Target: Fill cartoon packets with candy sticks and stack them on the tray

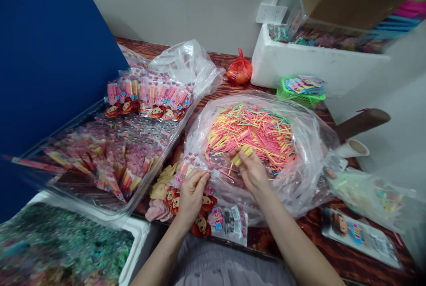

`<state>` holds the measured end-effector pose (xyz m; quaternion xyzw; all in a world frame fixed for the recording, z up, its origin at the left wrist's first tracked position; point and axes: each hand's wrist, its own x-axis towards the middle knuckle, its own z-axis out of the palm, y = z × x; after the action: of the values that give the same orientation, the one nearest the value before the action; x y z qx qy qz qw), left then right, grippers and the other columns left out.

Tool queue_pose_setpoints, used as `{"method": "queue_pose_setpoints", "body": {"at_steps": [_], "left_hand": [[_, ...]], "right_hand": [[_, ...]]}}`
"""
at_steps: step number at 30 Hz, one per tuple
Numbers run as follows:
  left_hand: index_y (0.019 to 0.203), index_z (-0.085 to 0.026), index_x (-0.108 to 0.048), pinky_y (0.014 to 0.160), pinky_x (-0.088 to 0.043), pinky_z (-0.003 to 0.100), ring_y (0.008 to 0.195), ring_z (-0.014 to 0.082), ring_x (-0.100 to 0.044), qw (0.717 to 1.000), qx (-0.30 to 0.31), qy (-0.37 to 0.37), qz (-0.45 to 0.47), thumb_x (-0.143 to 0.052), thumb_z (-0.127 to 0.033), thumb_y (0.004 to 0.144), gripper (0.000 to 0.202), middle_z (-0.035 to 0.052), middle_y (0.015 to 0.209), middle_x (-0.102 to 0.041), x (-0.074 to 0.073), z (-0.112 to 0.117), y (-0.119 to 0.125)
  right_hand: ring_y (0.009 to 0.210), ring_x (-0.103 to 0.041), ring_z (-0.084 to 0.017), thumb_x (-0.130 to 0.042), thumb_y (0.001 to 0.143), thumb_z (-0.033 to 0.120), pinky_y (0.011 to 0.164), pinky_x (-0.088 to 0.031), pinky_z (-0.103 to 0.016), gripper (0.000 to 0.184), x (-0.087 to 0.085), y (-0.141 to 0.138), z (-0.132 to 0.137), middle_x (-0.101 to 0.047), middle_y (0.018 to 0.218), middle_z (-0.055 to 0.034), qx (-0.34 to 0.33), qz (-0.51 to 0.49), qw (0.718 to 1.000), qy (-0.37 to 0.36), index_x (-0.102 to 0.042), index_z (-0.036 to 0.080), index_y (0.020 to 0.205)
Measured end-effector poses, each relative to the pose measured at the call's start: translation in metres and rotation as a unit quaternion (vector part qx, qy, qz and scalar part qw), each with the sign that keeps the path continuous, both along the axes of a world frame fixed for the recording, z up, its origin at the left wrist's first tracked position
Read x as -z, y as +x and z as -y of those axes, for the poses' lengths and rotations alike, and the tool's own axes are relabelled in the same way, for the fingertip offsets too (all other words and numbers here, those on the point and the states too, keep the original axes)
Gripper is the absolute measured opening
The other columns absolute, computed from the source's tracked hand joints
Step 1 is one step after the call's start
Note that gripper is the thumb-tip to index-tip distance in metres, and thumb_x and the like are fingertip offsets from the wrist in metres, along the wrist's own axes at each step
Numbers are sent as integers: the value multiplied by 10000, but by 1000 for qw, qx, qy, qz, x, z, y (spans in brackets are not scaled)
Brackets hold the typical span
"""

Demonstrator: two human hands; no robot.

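At lower centre of the frame, the right hand [252, 171] is clamped on a bunch of yellow sticks [242, 155] over the bag of coloured sticks [258, 128]. Just beside it on the left, the left hand [192, 190] pinches a clear packet [186, 169].

Head-worn, facing down, close, edges seemingly blurred

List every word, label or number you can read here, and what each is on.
No text reads clearly.
Small packet in the left hand: coloured lettering, blurred.
Packets at the table's front edge: white stickers, too small.
Cards in the green basket: print too small.
Flat packet at the right: coloured lettering, blurred.
Yellow sticks in the right hand: no print.
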<state>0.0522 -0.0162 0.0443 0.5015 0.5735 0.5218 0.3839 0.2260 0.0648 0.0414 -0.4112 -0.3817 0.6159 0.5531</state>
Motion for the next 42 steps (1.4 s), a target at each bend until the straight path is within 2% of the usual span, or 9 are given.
{"method": "queue_pose_setpoints", "body": {"at_steps": [3,7,18,21,24,27,31,38,42], "left_hand": [[797,-186,-704,711,-432,258,772,168,-572,1000,23,15,4,-562,-296,899,206,30,789,-626,1,0,4],[804,-186,-710,694,-428,253,756,160,-564,999,31,13,21,-568,-292,900,201,21,781,-616,3,0,6],[895,-200,-742,741,-456,267,802,176,-598,999,-2,4,49,-592,-300,881,181,32,831,-664,3,3,8],[933,-204,-741,761,-475,277,841,184,-609,997,0,-4,78,-592,-306,878,188,43,885,-675,2,3,8],[953,-210,-740,864,-469,299,957,197,-610,995,-4,4,97,-595,-285,877,180,51,973,-684,3,3,6],[957,-227,-743,918,-450,299,1006,194,-607,994,-9,3,109,-607,-264,870,166,42,1014,-691,1,3,5],[910,-221,-746,877,-467,291,943,188,-622,992,-1,-6,128,-627,-268,853,140,36,952,-701,-2,3,6],[922,-198,-742,892,-487,312,941,202,-641,987,-42,-40,150,-663,-322,821,178,51,974,-725,-4,8,-4],[918,-205,-738,875,-489,297,926,198,-640,991,-58,-34,116,-662,-310,829,157,41,953,-722,-14,13,-22]], "right_hand": [[925,-684,-230,-691,796,384,878,-533,-432,173,-21,-6,-12,-710,867,-27,-44,-106,993,-39,-623,239,862],[1008,-671,-236,-656,832,414,911,-526,-450,180,-43,-23,-9,-716,887,-31,-103,-130,985,-54,-641,242,882],[905,-643,-205,-667,804,353,862,-500,-348,165,-46,-26,32,-728,965,-49,-143,78,986,-43,-681,201,866],[936,-638,-199,-635,835,363,883,-496,-350,239,-54,-25,36,-715,1014,-38,-183,134,974,-15,-656,228,1032],[1000,-634,-194,-567,892,362,906,-494,-351,354,-59,-27,40,-688,1084,-42,-149,147,977,28,-541,277,1234],[1063,-610,-193,-504,940,329,938,-468,-348,225,-59,-27,45,-654,1137,-52,-90,186,974,88,-563,275,1151],[1096,-571,-220,-487,959,282,965,-427,-382,171,-59,-25,47,-647,1113,-65,-115,295,931,181,-639,233,895],[1128,-537,-246,-495,947,219,1007,-407,-461,214,-65,-33,57,-627,1135,-73,-124,363,885,264,-640,269,1097],[1181,-512,-239,-519,938,215,1028,-407,-450,320,-66,-39,65,-588,1227,-62,-155,341,887,270,-579,313,1238]]}}
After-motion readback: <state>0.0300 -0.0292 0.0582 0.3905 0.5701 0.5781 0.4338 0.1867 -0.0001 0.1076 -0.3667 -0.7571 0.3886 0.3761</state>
